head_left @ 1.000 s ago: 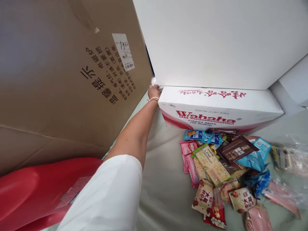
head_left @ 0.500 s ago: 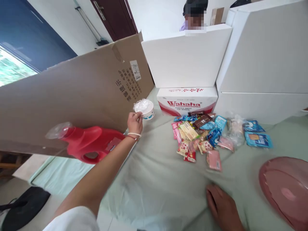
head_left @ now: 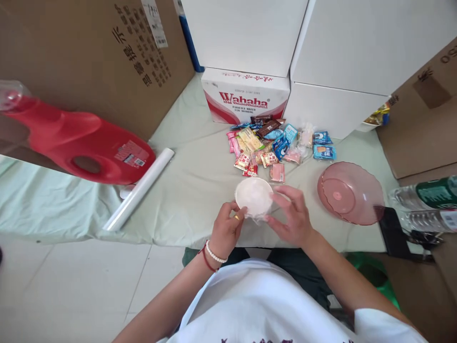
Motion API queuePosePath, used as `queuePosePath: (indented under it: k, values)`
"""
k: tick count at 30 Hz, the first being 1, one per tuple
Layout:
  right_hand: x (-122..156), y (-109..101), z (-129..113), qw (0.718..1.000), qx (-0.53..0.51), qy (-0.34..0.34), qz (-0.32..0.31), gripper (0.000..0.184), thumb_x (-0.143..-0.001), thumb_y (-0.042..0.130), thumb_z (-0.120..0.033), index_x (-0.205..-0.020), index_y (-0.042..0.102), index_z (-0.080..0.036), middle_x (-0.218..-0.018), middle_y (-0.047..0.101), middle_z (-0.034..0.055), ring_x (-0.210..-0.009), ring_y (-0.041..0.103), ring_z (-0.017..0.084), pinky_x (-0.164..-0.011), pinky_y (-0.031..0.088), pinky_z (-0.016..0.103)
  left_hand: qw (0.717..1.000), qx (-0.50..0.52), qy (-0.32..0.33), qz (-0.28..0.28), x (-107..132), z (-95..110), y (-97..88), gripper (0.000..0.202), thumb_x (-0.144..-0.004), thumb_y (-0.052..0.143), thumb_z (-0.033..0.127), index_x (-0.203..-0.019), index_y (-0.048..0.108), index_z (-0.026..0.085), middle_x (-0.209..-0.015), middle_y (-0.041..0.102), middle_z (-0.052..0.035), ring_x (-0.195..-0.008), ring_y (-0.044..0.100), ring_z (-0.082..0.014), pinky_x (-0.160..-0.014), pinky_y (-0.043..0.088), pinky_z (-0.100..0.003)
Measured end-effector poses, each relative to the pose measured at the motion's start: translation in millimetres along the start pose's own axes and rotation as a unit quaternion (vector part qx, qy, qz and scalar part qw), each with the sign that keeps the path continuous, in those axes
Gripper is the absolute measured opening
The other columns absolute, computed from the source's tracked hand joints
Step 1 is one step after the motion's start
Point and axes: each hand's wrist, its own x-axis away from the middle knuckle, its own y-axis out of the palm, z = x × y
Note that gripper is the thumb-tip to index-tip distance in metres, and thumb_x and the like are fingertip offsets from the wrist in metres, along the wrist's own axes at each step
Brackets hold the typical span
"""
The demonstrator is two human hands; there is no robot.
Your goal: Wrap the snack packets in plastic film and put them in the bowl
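A small paper cup (head_left: 253, 196) covered with clear plastic wrap is held over the near edge of the pale green cloth (head_left: 185, 190). My left hand (head_left: 225, 229) grips its left side, fingers curled round the rim. My right hand (head_left: 292, 215) is on its right side, fingers pressing the wrap against the cup. Just beyond the cup lies a pile of several snack packets (head_left: 271, 143).
A red detergent jug (head_left: 74, 143) lies at the left beside a white roll (head_left: 141, 190). A pink plastic plate (head_left: 350, 190) sits right of the cup. A Wahaha box (head_left: 244, 97), white boxes and cardboard panels stand behind. Water bottles (head_left: 424, 205) lie at far right.
My left hand brought the wrapped cup from beside the Wahaha box back to the near edge in front of me. My right hand came up from the cloth and joined it on the cup.
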Motion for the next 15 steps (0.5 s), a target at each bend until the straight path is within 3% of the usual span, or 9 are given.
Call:
queuePosePath:
  k: [3,6,8,11,13,15]
  values:
    - [-28,-1,8,0.973,0.011,-0.005,-0.229,0.034,-0.101,0.062,-0.027,-0.134,0.059,-0.021,-0.142,0.058,0.0160,-0.126,0.061,0.029,-0.104,0.055,0.046,0.999,-0.007,0.037,0.009,8,-2,12.3,0.024,-0.095,0.060,0.008,-0.110,0.067,0.026,-0.116,0.062,-0.0066,-0.125,0.062,-0.0228,-0.099,0.059,-0.042]
    - [-54,9,12,0.910,0.084,0.089,-0.396,0.050,-0.095,0.070,-0.024,-0.142,0.055,-0.016,-0.154,0.049,0.0205,-0.116,0.068,0.030,-0.097,0.058,0.044,1.000,-0.004,0.026,-0.017,17,-7,18.7,0.031,-0.095,0.057,0.008,-0.119,0.064,0.027,-0.131,0.065,-0.0097,-0.143,0.054,-0.0276,-0.114,0.050,-0.056]
    - [-67,16,5,0.886,0.121,0.096,-0.438,0.054,-0.094,0.071,-0.022,-0.144,0.053,-0.014,-0.155,0.046,0.0229,-0.113,0.070,0.030,-0.094,0.058,0.042,0.999,0.006,0.004,-0.031,23,-10,20.7,0.038,-0.097,0.054,0.010,-0.132,0.057,0.025,-0.132,0.068,-0.0119,-0.140,0.058,-0.0266,-0.117,0.048,-0.058]
    - [-78,25,-11,0.891,0.166,0.025,-0.421,0.033,-0.101,0.055,-0.015,-0.134,0.058,-0.012,-0.152,0.048,0.0237,-0.117,0.067,0.029,-0.093,0.057,0.040,1.000,0.003,-0.019,0.006,29,-15,22.3,0.047,-0.098,0.056,0.015,-0.144,0.048,0.022,-0.133,0.070,-0.0147,-0.134,0.064,-0.0269,-0.115,0.051,-0.056]
    - [-79,31,-18,0.882,0.181,0.006,-0.434,0.029,-0.101,0.050,-0.011,-0.127,0.061,-0.010,-0.140,0.057,0.0232,-0.115,0.066,0.029,-0.091,0.058,0.038,0.999,0.006,-0.024,0.025,29,-17,23.6,0.049,-0.098,0.058,0.016,-0.145,0.047,0.022,-0.135,0.068,-0.0157,-0.132,0.065,-0.0270,-0.111,0.055,-0.052]
    - [-77,36,-17,0.868,0.174,0.029,-0.464,0.028,-0.098,0.055,-0.011,-0.126,0.062,-0.008,-0.125,0.065,0.0214,-0.110,0.068,0.028,-0.087,0.059,0.037,0.999,0.021,-0.017,0.023,27,-18,26.0,0.049,-0.098,0.058,0.016,-0.145,0.047,0.021,-0.137,0.067,-0.0166,-0.135,0.063,-0.0272,-0.108,0.057,-0.049]
